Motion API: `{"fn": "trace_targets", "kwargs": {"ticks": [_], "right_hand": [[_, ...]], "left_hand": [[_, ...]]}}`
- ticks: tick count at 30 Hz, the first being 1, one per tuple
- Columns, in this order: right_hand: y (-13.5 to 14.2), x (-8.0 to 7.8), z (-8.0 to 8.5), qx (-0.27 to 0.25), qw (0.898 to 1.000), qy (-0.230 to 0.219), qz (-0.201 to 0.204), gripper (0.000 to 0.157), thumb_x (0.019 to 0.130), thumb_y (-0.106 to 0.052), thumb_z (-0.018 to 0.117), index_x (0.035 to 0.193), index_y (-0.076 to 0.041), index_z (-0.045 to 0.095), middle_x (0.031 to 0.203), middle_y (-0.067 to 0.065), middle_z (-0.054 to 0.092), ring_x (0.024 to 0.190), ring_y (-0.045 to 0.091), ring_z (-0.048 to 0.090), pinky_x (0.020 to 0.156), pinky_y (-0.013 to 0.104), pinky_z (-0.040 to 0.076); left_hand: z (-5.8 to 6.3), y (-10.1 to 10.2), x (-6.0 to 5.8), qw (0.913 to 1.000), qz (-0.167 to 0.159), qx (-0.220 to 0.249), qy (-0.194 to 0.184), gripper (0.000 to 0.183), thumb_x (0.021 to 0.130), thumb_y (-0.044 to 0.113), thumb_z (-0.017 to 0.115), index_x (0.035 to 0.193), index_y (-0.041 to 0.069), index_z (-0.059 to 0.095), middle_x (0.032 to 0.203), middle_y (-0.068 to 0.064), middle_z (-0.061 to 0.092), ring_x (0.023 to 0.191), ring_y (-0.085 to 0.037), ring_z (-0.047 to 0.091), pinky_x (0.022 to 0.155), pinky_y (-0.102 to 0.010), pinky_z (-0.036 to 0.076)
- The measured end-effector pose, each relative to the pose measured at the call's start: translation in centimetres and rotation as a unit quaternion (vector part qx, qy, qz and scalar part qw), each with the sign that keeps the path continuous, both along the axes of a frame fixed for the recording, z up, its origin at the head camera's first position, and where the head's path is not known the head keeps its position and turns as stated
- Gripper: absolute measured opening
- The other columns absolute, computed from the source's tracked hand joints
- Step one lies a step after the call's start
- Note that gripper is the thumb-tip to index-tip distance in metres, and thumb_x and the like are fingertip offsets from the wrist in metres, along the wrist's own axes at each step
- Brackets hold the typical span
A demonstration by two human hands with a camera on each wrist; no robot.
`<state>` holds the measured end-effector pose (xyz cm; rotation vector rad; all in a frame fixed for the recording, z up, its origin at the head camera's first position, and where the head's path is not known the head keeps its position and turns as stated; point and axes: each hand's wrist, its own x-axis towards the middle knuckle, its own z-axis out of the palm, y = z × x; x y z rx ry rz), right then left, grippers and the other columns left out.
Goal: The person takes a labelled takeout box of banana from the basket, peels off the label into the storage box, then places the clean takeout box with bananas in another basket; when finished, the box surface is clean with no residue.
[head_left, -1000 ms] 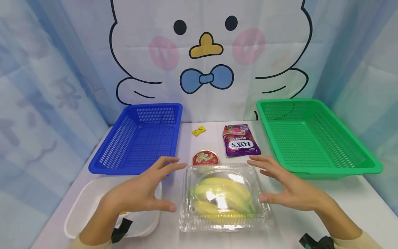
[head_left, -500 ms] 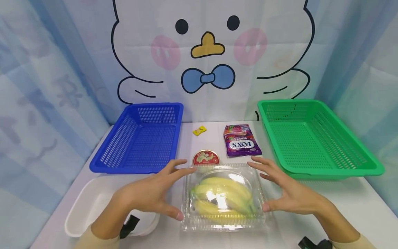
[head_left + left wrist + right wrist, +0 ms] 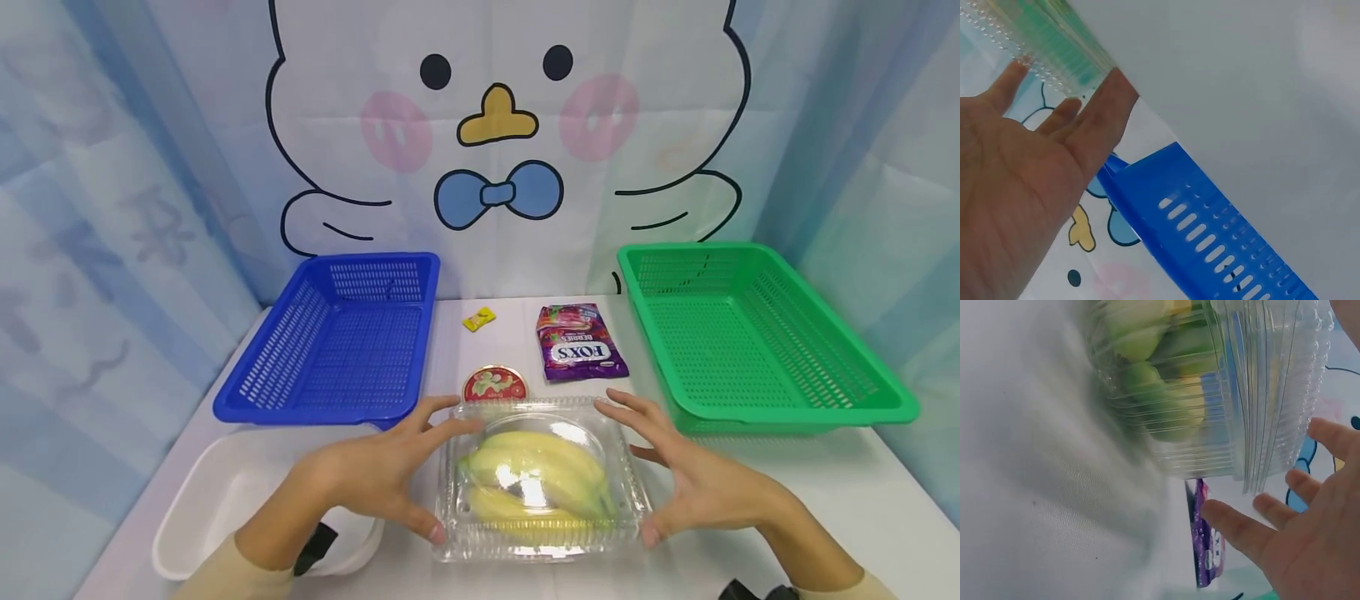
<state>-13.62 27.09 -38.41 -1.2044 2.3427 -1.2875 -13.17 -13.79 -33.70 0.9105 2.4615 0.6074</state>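
A clear plastic clamshell box (image 3: 517,546) with bananas (image 3: 540,462) inside sits closed on the white table. My left hand (image 3: 371,479) is at its left side, fingers spread, with the fingertips over the far left edge and the thumb by the near left corner. On the opposite side my right hand (image 3: 708,492) spreads its fingers and thumb along the right edge. In the left wrist view, the fingertips reach the rim of the box (image 3: 1054,47). The right wrist view has the fingers close to the ridged rim of the box (image 3: 1275,381); contact is hard to tell.
Behind the box lie a round red tin (image 3: 495,385), a purple candy bag (image 3: 581,342) and a small yellow wrapped sweet (image 3: 478,319). A blue basket (image 3: 360,358) stands at left, a green basket (image 3: 750,350) at right. A white tub (image 3: 195,500) sits under my left forearm.
My left hand has moved right, from beside the box to its left edge. My right hand has shifted slightly nearer to me along the right edge. The box stays in place.
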Motion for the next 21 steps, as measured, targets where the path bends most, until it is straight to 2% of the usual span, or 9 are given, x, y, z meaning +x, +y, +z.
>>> {"fn": "trace_targets", "kwargs": {"ticks": [2,5,7,9,11,17,21], "right_hand": [[-0.05,0.11,-0.20,0.004,1.000,-0.011,0.004,0.117,0.078,-0.056,0.085,0.165,-0.016,0.018,0.170,0.010,0.002,0.151,0.005,0.019,0.102,0.041,0.054],[0.01,0.15,-0.48,0.018,0.999,-0.039,0.004,0.118,0.078,-0.053,0.087,0.166,-0.017,0.017,0.170,0.011,0.001,0.150,0.027,0.026,0.098,0.038,0.055],[0.05,0.15,-0.61,0.022,0.998,-0.061,0.005,0.118,0.078,-0.047,0.088,0.166,-0.018,0.015,0.169,0.012,-0.001,0.144,0.045,0.033,0.096,0.037,0.055],[0.11,0.13,-0.70,0.025,0.997,-0.078,0.004,0.118,0.079,-0.040,0.090,0.166,-0.018,0.013,0.169,0.012,-0.003,0.137,0.056,0.036,0.095,0.035,0.054],[0.14,0.10,-0.70,0.025,0.996,-0.085,0.001,0.118,0.078,-0.033,0.092,0.166,-0.018,0.014,0.169,0.011,-0.003,0.135,0.058,0.038,0.095,0.034,0.054],[0.06,0.04,-0.45,0.024,0.994,-0.102,-0.015,0.114,0.078,-0.022,0.091,0.166,-0.021,0.018,0.169,0.008,-0.001,0.137,0.059,0.036,0.099,0.032,0.053],[-0.07,0.03,-0.21,0.021,0.994,-0.107,-0.020,0.113,0.078,-0.019,0.091,0.165,-0.022,0.019,0.169,0.009,-0.001,0.138,0.060,0.035,0.102,0.031,0.052]], "left_hand": [[-0.10,-0.06,0.00,1.0000,-0.002,0.001,-0.003,0.107,0.073,0.061,0.085,0.158,0.049,0.022,0.171,-0.004,0.000,0.142,-0.042,0.041,0.093,-0.052,0.057],[-0.22,-0.09,-0.07,0.9998,-0.005,0.010,-0.019,0.105,0.074,0.060,0.085,0.157,0.048,0.022,0.170,-0.002,-0.004,0.132,-0.038,0.051,0.088,-0.043,0.059],[-0.28,-0.08,-0.17,0.9991,-0.010,0.020,-0.034,0.104,0.075,0.059,0.085,0.158,0.046,0.023,0.170,-0.002,-0.007,0.125,-0.033,0.057,0.087,-0.036,0.059],[-0.35,-0.06,-0.32,0.9979,-0.016,0.034,-0.052,0.102,0.078,0.055,0.085,0.158,0.044,0.023,0.170,0.000,-0.010,0.121,-0.028,0.059,0.087,-0.031,0.058],[-0.42,-0.04,-0.45,0.9968,-0.023,0.042,-0.064,0.099,0.080,0.053,0.085,0.157,0.044,0.024,0.169,0.000,-0.013,0.115,-0.023,0.061,0.086,-0.027,0.057],[-0.54,-0.22,-0.62,0.9945,-0.020,0.051,-0.089,0.094,0.082,0.049,0.085,0.155,0.049,0.026,0.169,0.000,-0.014,0.108,-0.018,0.063,0.085,-0.027,0.058],[-0.51,-0.46,-0.65,0.9941,-0.022,0.062,-0.087,0.094,0.082,0.049,0.085,0.156,0.044,0.029,0.169,-0.001,-0.012,0.106,-0.015,0.063,0.085,-0.027,0.058]]}}
